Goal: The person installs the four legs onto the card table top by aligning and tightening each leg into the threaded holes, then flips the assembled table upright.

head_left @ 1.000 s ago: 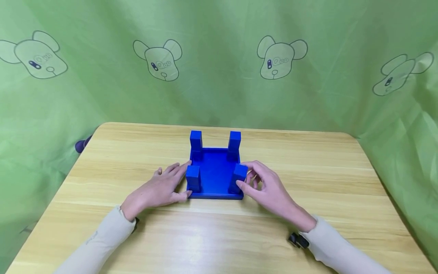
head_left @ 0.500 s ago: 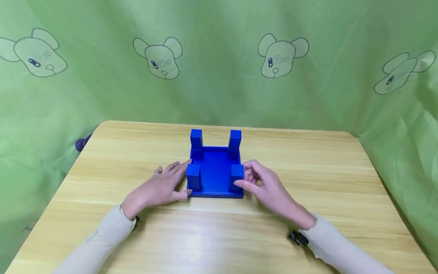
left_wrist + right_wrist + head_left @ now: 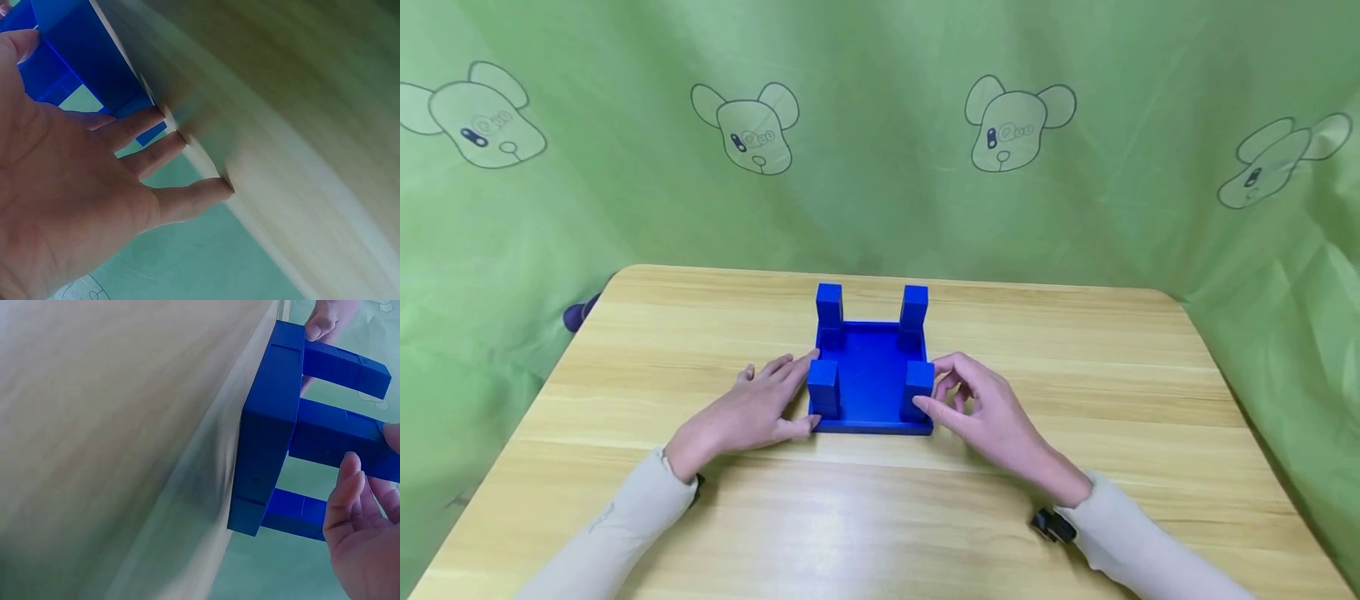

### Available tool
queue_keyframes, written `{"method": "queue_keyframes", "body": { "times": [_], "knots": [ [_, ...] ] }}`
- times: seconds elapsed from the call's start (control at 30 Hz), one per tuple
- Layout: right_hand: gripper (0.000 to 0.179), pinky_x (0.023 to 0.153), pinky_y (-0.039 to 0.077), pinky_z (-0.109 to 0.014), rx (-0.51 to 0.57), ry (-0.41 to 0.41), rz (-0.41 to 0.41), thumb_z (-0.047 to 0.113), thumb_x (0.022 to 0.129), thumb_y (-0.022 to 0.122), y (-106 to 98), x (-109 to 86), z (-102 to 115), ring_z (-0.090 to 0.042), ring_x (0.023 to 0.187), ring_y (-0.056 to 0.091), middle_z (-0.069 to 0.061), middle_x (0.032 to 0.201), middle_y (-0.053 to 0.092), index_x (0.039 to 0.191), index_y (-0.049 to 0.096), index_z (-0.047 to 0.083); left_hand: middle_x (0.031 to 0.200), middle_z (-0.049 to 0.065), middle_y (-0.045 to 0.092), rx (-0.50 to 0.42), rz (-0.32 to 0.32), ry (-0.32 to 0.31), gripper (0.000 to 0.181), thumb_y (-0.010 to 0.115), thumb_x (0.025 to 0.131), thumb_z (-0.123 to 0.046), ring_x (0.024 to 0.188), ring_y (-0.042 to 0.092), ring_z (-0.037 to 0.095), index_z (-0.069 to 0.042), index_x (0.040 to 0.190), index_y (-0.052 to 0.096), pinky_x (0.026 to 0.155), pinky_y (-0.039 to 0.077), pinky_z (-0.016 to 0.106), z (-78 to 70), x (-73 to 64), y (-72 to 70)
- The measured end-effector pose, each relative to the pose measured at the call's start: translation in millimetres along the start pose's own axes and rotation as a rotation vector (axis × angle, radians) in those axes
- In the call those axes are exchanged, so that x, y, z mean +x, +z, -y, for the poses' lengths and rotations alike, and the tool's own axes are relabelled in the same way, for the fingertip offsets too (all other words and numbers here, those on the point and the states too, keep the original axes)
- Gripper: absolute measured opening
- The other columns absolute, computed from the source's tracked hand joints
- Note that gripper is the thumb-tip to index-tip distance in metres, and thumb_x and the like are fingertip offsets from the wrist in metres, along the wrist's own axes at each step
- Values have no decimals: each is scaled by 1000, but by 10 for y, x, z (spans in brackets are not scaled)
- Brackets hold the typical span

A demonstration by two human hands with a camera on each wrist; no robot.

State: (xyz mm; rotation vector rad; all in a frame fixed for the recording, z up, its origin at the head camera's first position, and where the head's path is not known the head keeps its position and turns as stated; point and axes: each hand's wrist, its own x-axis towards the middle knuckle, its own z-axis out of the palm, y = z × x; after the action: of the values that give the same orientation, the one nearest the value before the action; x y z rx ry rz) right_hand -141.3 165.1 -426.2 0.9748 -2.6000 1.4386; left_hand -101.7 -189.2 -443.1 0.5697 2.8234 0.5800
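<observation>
A blue square base (image 3: pixel 871 379) with a raised rim lies on the table, a blue post upright at each corner, like a small table turned upside down. My left hand (image 3: pixel 751 414) lies beside its left side with fingers extended, the thumb at the near left corner by the near left post (image 3: pixel 824 390). With thumb and fingers, my right hand (image 3: pixel 983 406) pinches the near right post (image 3: pixel 917 389). In the right wrist view, this post (image 3: pixel 337 437) stands straight off the base's edge. At the back stand the far left post (image 3: pixel 830 306) and far right post (image 3: pixel 913 308).
The wooden table (image 3: pixel 1075 358) extends on all sides of the blue base. Green cloth (image 3: pixel 880 208) with printed animal heads hangs behind and at both sides. A dark purple object (image 3: pixel 576 317) shows past the table's left edge.
The near right post leaned to the right a second ago and now stands upright, in line with the others. The right hand moved slightly with it; the left hand has stayed in place.
</observation>
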Motion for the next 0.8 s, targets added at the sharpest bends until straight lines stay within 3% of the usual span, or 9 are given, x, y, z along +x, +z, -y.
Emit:
{"method": "queue_keyframes", "body": {
  "times": [0.37,0.6,0.8],
  "knots": [
    [35,59,55,-30,6,-30,-26,11,94,88,32,-12,-24,-16,73,62,-1,94,67,123,69,13,175,15,34,3,-11,7,97,62,104,-56,160,28,44,-12,177,16,117,19,84,1,8,13],
    [44,62,56,-30,-39,-21,-1,22,93,91,44,-11,-15,-13,76,62,1,90,65,132,73,10,174,17,34,-3,-10,3,96,62,105,-56,161,27,43,-12,177,16,117,18,84,2,3,24],
    [24,64,55,-29,-42,-2,-24,22,95,90,59,-8,10,-14,76,61,4,90,62,106,69,17,174,19,34,-4,-1,2,97,61,105,-56,161,26,44,-13,177,15,118,18,84,0,3,9]
  ]
}}
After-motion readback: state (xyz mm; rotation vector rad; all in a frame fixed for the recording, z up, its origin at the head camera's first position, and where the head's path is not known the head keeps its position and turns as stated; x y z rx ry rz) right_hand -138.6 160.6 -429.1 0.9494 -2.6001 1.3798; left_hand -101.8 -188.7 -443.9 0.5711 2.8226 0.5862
